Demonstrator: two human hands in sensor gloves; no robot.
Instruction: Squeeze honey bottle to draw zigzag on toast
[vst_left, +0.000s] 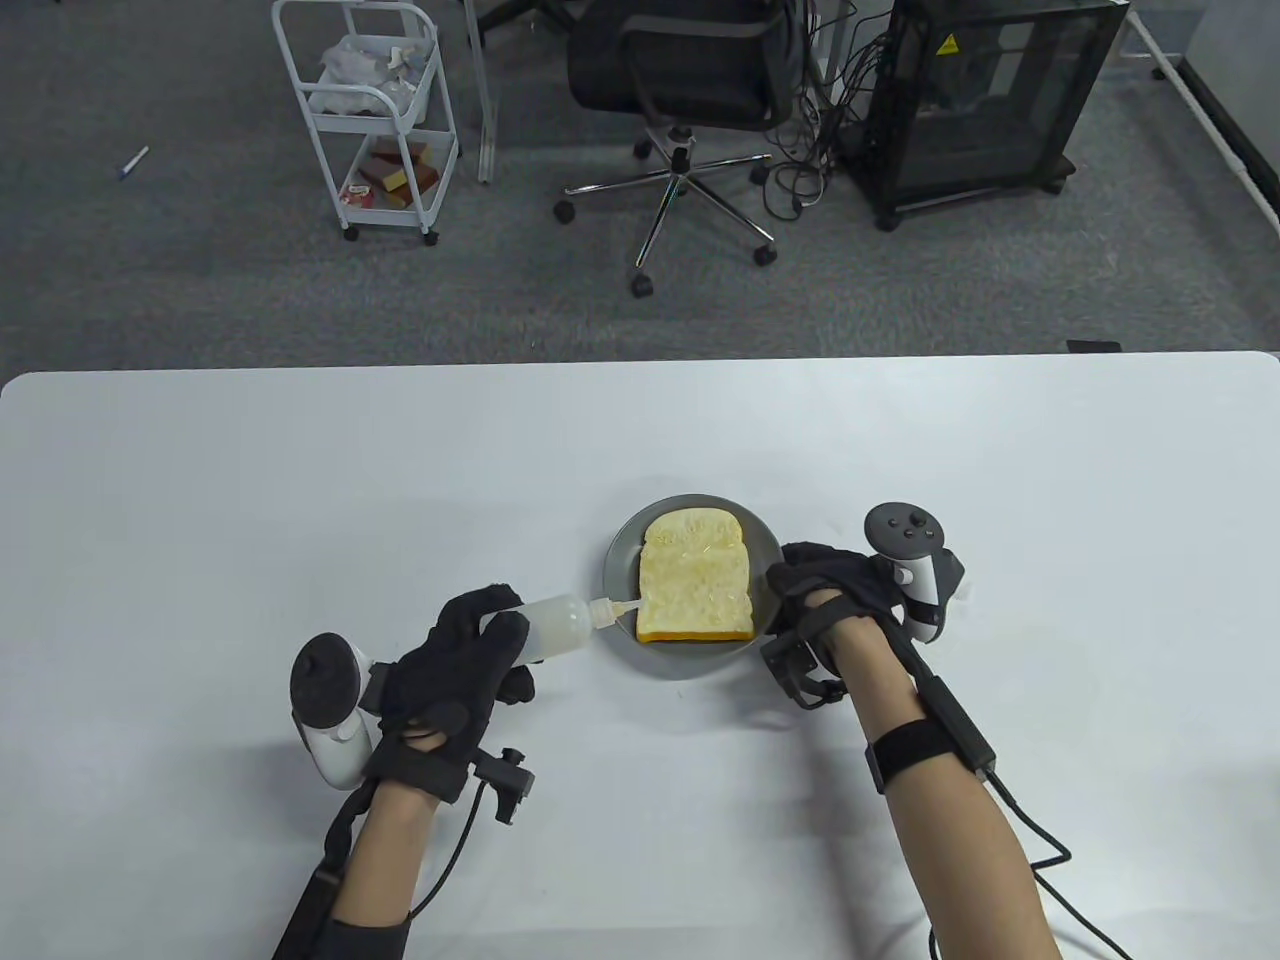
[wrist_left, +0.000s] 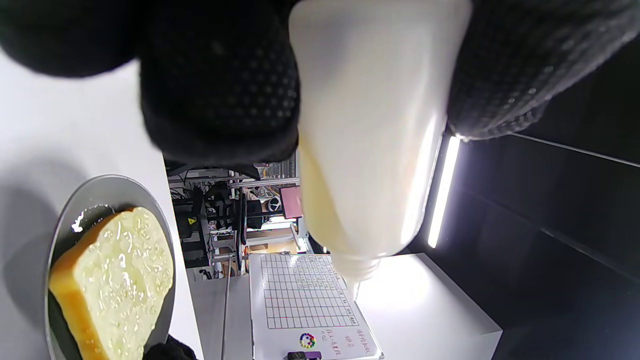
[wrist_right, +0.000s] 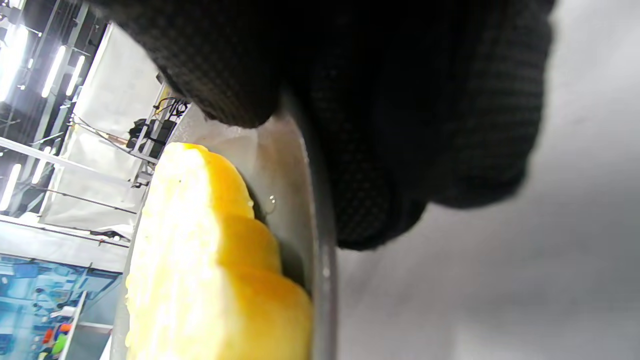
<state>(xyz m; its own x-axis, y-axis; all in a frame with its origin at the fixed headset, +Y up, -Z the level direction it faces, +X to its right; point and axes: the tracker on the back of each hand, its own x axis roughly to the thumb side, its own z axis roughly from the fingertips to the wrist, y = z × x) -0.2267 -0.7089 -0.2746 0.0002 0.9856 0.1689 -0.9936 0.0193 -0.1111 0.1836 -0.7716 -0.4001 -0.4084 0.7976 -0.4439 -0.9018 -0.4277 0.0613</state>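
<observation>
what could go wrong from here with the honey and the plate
1. The nozzle of the translucent white squeeze bottle, gripped by the left hand, sits at the left edge of the pale yellow-crusted toast slice, so honey may land on the round grey plate rather than the bread.
2. The right hand only holds the plate's rim; a hard push from the bottle might shift it.

The table (vst_left: 300, 480) lies bare behind the plate (vst_left: 620, 550) (hands flank its both sides).
</observation>
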